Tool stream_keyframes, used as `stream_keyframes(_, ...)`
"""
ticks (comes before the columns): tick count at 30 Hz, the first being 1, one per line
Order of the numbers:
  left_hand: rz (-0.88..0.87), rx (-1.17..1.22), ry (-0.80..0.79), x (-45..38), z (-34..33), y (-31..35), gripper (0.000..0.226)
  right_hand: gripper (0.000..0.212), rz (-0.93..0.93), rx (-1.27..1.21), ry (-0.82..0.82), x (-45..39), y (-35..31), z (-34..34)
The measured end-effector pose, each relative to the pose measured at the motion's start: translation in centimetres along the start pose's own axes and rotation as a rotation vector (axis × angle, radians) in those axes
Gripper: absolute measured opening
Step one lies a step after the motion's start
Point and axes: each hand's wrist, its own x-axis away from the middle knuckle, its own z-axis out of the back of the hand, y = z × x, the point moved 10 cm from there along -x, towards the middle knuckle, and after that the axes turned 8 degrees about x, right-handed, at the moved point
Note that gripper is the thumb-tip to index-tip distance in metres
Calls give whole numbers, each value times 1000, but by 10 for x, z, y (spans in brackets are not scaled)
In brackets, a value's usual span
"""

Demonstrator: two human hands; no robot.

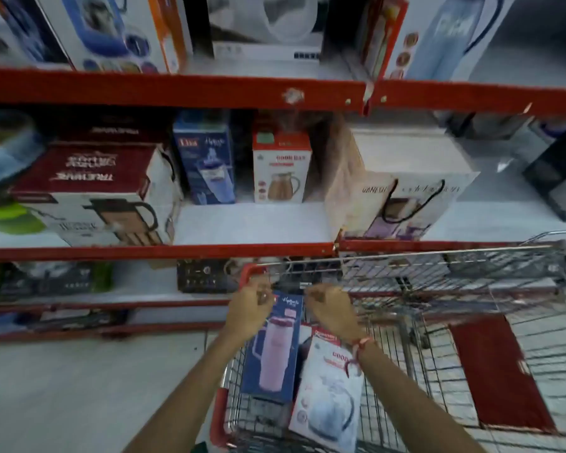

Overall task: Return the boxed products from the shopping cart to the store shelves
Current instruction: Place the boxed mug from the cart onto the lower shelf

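Note:
A blue box picturing a pink bottle stands on end in the left part of the wire shopping cart. My left hand curls over its top left corner and my right hand over its top right corner. A white box picturing a pale kettle leans beside it in the cart, under my right wrist. The image is blurred, so the fingers are not sharp.
The middle shelf has a bare gap in front of a matching blue box and a red-and-white jug box. A maroon-topped box flanks the gap on the left, a white carry-handle box on the right. A red panel shows through the cart's wires.

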Motion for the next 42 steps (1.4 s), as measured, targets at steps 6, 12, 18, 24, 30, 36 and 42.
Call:
stream_keyframes(6, 271, -145, -99, 6, -41, -97, 35, 22, -257, -168, -225, -8, 79, -87)
stream_keyframes(12, 445, -194, -241, 2, -61, -135, 136, 10, -388, -219, -349, -24, 89, -127)
stream_keyframes(18, 483, -169, -150, 2, -38, -135, 21, 34, -368, -448, -341, -11, 63, -111)
stream_keyframes(24, 339, 296, -66, 25, -6, -93, 36, 51, -275, -679, -287, 17, 29, -52)
stream_keyframes(30, 244, 344, 19, 27, 19, -61, 34, 47, -136, -588, -107, 25, 3, -19)
stream_keyframes(36, 67, 308, 149, 5, 67, -12, 38, 41, 99, -429, 118, 10, -60, 27)
stream_keyframes(42, -107, 232, 365, -31, 137, 35, 34, 43, 349, -287, 338, -16, -151, 60)
